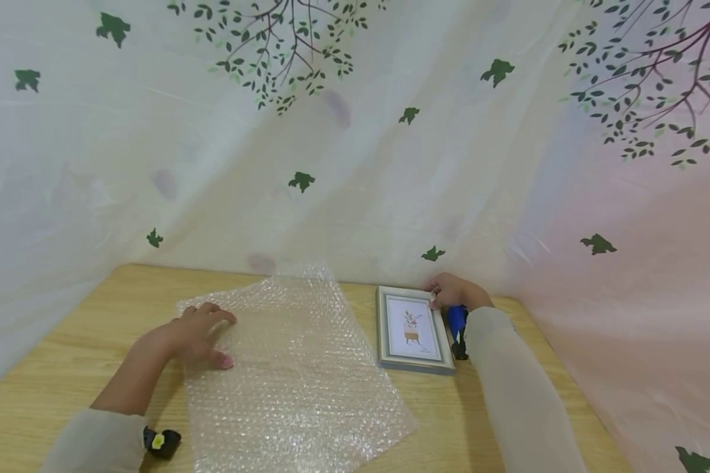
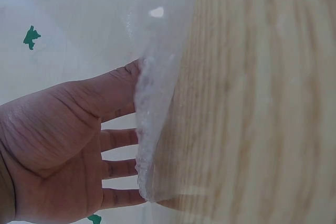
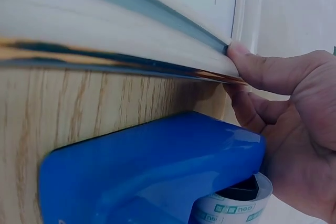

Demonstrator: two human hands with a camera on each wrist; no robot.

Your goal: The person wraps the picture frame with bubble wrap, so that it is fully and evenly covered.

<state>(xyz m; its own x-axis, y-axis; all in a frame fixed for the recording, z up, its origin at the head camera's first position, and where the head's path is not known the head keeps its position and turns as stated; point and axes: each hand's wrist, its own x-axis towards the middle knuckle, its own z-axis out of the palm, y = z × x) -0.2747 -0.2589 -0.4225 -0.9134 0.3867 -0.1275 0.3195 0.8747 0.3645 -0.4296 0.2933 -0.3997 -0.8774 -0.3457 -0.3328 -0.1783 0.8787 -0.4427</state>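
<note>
A sheet of clear bubble wrap (image 1: 296,368) lies spread over the left and middle of the table. My left hand (image 1: 198,335) rests on its left edge, fingers spread and fairly straight; in the left wrist view the fingertips lie behind the wrap. To the right of the sheet, a picture frame (image 1: 414,332) with a flower print lies face up. At its far right corner my right hand (image 1: 452,291) pinches the frame, thumb on top and fingers underneath, as the right wrist view shows. Close beside the frame is a blue tape dispenser (image 3: 152,166) holding a roll of printed tape (image 3: 236,205).
The wooden table (image 1: 112,309) meets a pale curtain (image 1: 355,197) printed with leaves and branches at the back and sides. Part of the dispenser is hidden behind my right wrist in the head view.
</note>
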